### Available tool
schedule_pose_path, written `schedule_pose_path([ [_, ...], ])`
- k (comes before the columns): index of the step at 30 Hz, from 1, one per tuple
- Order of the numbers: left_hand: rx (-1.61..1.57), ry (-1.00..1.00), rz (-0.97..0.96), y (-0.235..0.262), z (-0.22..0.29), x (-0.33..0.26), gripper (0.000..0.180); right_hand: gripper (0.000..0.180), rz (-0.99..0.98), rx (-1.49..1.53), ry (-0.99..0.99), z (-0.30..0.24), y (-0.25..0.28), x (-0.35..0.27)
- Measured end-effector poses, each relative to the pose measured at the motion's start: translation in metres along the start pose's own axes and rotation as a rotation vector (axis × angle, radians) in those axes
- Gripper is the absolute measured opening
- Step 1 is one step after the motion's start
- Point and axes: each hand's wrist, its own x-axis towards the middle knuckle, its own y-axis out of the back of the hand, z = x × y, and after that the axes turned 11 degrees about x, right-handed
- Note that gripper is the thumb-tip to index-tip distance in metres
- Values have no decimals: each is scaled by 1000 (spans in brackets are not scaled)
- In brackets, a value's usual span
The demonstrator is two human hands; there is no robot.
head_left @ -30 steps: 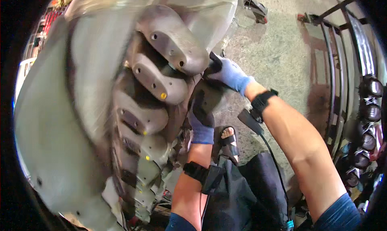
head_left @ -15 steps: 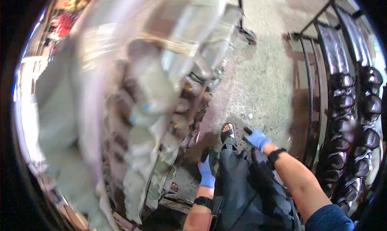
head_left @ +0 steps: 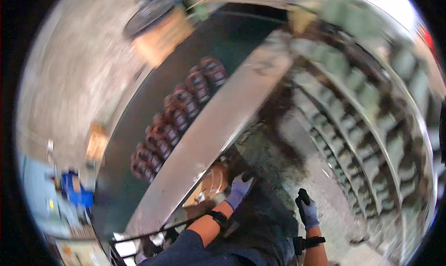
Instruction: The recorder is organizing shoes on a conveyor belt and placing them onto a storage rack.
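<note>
The view is blurred by motion. My left hand (head_left: 239, 190), in a blue glove with dark fingertips, is stretched out flat and holds nothing, just above my dark trousers (head_left: 265, 224). It is next to a brown cardboard piece (head_left: 209, 187). My right hand (head_left: 306, 211), gloved the same way, is raised over the grey floor (head_left: 283, 168). A black shape stands up from its top, and I cannot tell whether that is a finger or something held. Both wrists wear black bands.
A long grey metal rail (head_left: 218, 126) runs diagonally past my left hand. Behind it a dark shelf carries several reddish-brown round parts (head_left: 176, 117). To the right, blurred racks hold several grey parts (head_left: 371, 103). A cardboard box (head_left: 162, 34) stands far off.
Both hands have come off the large grey ribbed casting and dropped toward my lap. The view has swung away from the casting, and the shelf of dark parts now lies at centre left.
</note>
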Motion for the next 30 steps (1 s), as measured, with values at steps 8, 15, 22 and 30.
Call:
schedule_pose_path([
  [8,-421,414,948,209,-258,17,59,43,-730,-312,-346,-20,-345,54],
  [15,306,866,781,336,-353,99,87,76,-976,-1069,697,20,-604,71],
  [22,161,1139,778,376,-389,139,38,37,-807,-1527,852,31,-746,166],
  [30,-696,658,1291,211,-409,-17,43,45,-1293,-1134,1280,77,-630,96],
])
